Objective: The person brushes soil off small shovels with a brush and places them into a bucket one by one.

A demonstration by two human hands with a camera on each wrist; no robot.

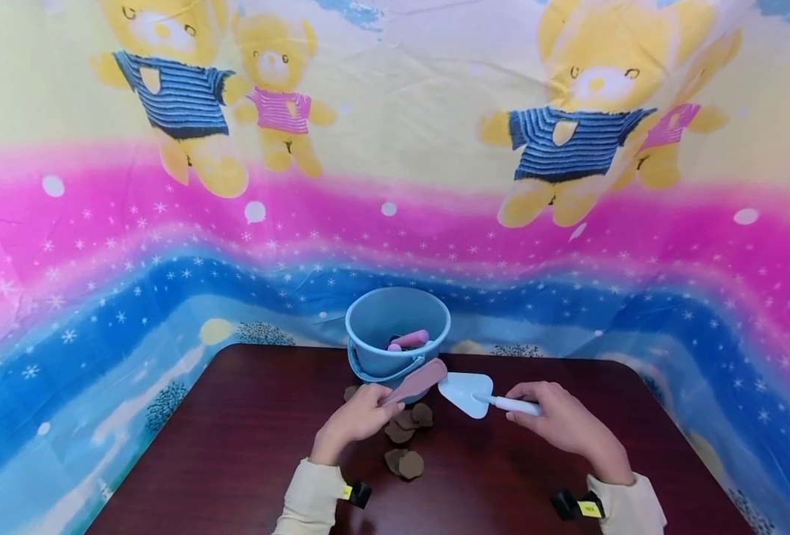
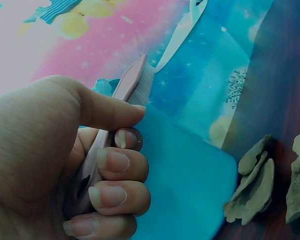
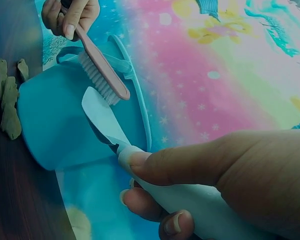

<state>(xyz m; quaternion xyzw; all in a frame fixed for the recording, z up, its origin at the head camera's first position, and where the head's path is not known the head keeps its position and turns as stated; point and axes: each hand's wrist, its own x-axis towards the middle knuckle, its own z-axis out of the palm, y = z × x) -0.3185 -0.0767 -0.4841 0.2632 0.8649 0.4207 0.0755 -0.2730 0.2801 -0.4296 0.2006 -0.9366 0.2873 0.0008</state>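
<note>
A pink brush (image 3: 104, 70) with white bristles is gripped by its handle in my left hand (image 1: 357, 416). Fingers curl round that handle in the left wrist view. My right hand (image 1: 562, 420) holds a small trowel (image 1: 468, 394) by its white handle, thumb along the top. The brush's bristles are at the trowel blade's edge in the right wrist view; whether they touch I cannot tell. Both tools are in front of a blue bucket (image 1: 368, 338), which stands upright. Inside it lie a pink-handled item (image 1: 413, 339) and other things too hidden to name.
Several brown, flat, clay-like pieces (image 1: 411, 465) lie on the dark wooden table (image 1: 234, 446) in front of the bucket, near my left hand. A printed cloth (image 1: 388, 238) with bears hangs behind and around the table. Black wrist cameras (image 1: 360, 494) sit at both cuffs.
</note>
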